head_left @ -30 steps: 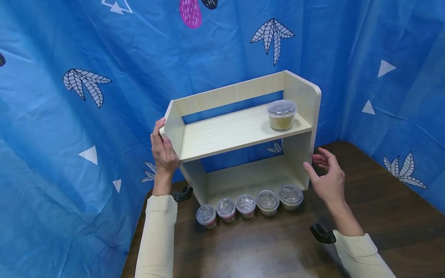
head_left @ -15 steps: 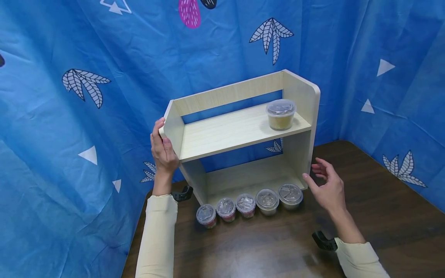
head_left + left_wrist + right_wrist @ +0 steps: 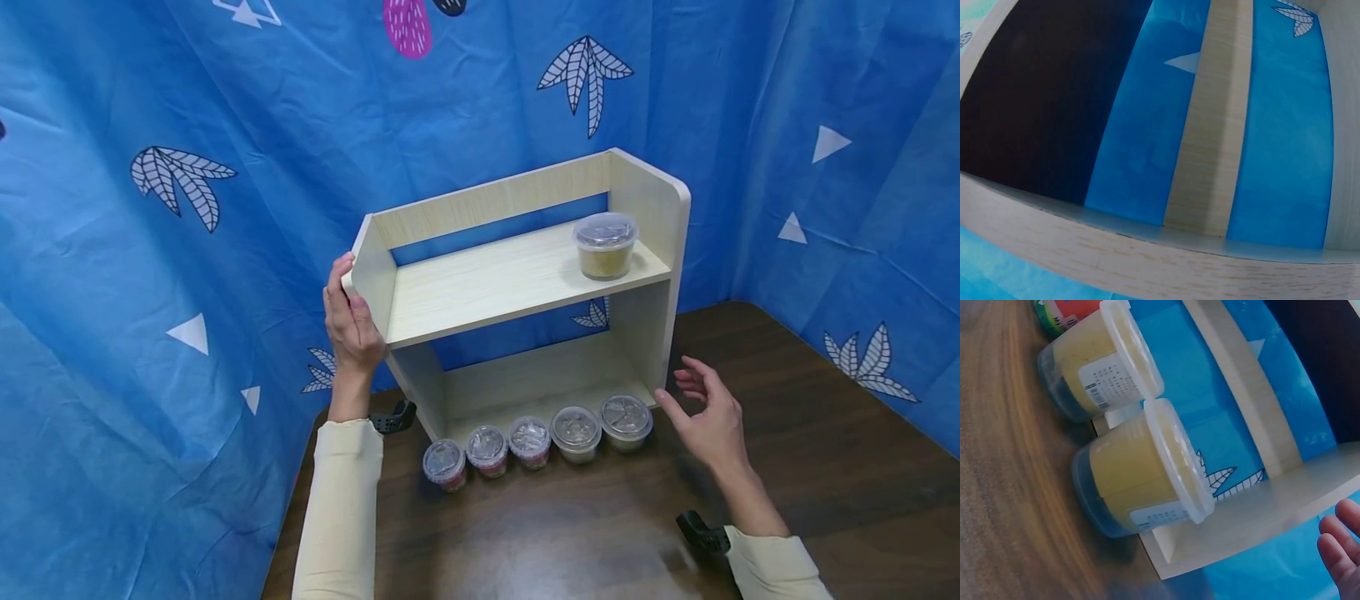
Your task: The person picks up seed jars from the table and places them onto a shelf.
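Step in hand: judged as stocking the shelf (image 3: 480, 285) with tubs; the left hand (image 3: 352, 329) appears to steady the unit while the right hand (image 3: 708, 408) stands by the row.
Next move: likely calls for the right hand to close in leftward on the nearest tub (image 3: 627, 422), grasp it round the wall below the lid and keep it level.
Left hand pose: raised, fingers extended upward along the outer face of the side panel at its own side, thumb near the front edge; resting against the panel rather than clenched.
Right hand pose: above the table (image 3: 562, 533), thumb and fingers apart and slightly bent, palm turned toward the shelf; grasping nothing. Contact between thumb and shelf corner: cannot tell.
Row on table: five lidded tubs between the hands, at the shelf's front edge; the two larger ones, with yellowish contents, lie toward the right hand, the three smaller ones toward the left.
Upper shelf: one lidded yellow tub (image 3: 606, 250), upright, above and left of the right hand.
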The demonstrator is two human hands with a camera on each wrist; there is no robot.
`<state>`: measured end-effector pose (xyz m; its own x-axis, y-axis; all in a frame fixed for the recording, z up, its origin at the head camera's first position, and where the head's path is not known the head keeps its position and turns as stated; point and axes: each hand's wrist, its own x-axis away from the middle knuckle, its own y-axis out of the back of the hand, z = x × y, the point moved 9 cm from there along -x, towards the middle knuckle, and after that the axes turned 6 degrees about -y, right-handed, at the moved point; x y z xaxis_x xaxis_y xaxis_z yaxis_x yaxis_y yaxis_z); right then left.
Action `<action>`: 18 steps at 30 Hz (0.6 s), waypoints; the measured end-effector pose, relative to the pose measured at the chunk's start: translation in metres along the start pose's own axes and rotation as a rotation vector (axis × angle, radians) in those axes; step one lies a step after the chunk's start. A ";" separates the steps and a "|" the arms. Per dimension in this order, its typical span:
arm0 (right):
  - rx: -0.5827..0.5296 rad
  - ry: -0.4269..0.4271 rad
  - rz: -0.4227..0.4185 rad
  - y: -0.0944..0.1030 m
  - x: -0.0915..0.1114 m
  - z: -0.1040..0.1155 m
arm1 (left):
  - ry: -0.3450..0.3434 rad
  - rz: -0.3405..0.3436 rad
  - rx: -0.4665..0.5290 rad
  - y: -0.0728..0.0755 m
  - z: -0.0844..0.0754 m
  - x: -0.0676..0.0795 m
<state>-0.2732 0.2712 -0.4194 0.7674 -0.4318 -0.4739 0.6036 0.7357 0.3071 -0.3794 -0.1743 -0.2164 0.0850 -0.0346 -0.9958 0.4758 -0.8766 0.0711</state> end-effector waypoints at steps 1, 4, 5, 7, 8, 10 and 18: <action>-0.001 -0.002 0.000 0.000 0.000 -0.001 | -0.001 0.001 0.001 0.000 0.000 0.000; 0.011 -0.008 0.001 -0.001 0.002 -0.004 | -0.003 0.004 0.000 0.000 0.000 0.000; 0.014 -0.011 0.002 -0.001 0.002 -0.005 | -0.002 0.005 -0.001 0.000 0.000 -0.001; 0.019 -0.015 0.003 -0.001 0.003 -0.006 | 0.000 0.006 -0.002 0.000 0.000 0.000; 0.022 -0.018 0.004 -0.002 0.004 -0.007 | 0.001 0.007 -0.003 0.000 0.000 0.000; 0.028 -0.025 0.008 -0.003 0.004 -0.008 | 0.004 0.007 -0.005 0.000 0.001 0.000; 0.037 -0.038 0.030 -0.008 0.009 -0.014 | 0.000 0.006 -0.007 -0.001 0.001 0.000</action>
<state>-0.2744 0.2689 -0.4377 0.7928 -0.4295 -0.4324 0.5870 0.7291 0.3520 -0.3803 -0.1739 -0.2164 0.0877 -0.0396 -0.9954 0.4819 -0.8728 0.0771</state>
